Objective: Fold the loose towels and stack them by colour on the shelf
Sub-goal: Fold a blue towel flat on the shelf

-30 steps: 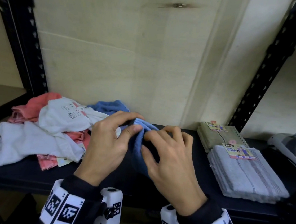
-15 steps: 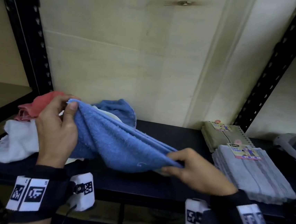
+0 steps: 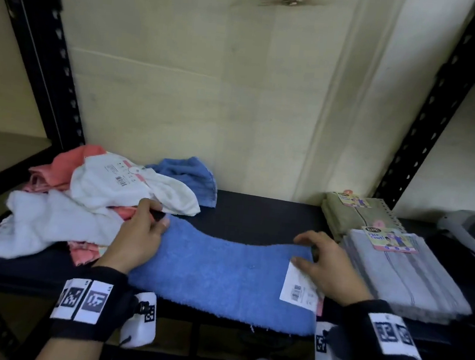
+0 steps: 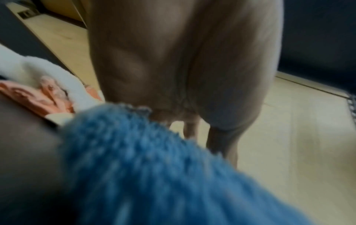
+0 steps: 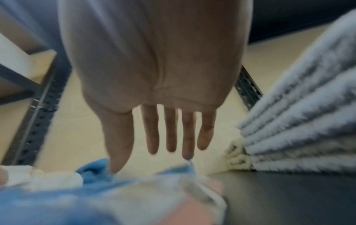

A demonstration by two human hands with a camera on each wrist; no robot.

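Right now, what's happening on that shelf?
A person is spreading a blue towel flat on the black shelf. The left hand holds its left end, while the right hand rests with straight fingers on the right end, by the paper tag. A loose heap of white, pink and blue towels waits left; folded grey towels sit right.

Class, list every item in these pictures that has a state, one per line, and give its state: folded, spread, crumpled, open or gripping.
Blue towel: spread flat on the shelf, unfolded, front edge overhanging.
Paper label: attached at the towel's right end, lying face up.
Second blue towel: crumpled, at the back.
White towels: loose, crumpled.
Pink towels: loose, crumpled.
Grey towels: folded, stacked.
Olive towels: folded, stacked.
Left hand: resting on the towel's left end.
Right hand: open, flat on its right end.
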